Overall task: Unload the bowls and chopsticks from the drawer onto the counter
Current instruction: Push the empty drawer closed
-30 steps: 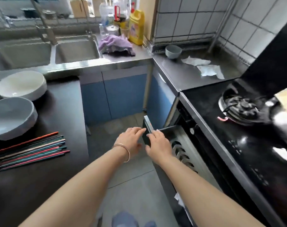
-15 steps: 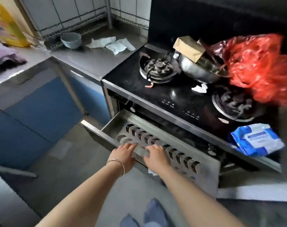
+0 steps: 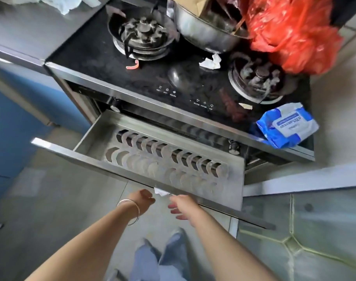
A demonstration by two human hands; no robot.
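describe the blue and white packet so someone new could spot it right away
Start at the black stove with two burners. Go to its front right corner, right of the touch controls and nearer than the right burner. The packet lies there overhanging the edge: soft, blue with a white printed label, unlike the red bag behind it.

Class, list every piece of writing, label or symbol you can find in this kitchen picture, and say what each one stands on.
Blue and white packet on the stove's right edge: white label with lines of print, too blurred to read.
Black stove top, front strip: two groups of small white control symbols with tiny captions, too small to read.
Open drawer: no writing visible.
No text can be quoted as it reads.
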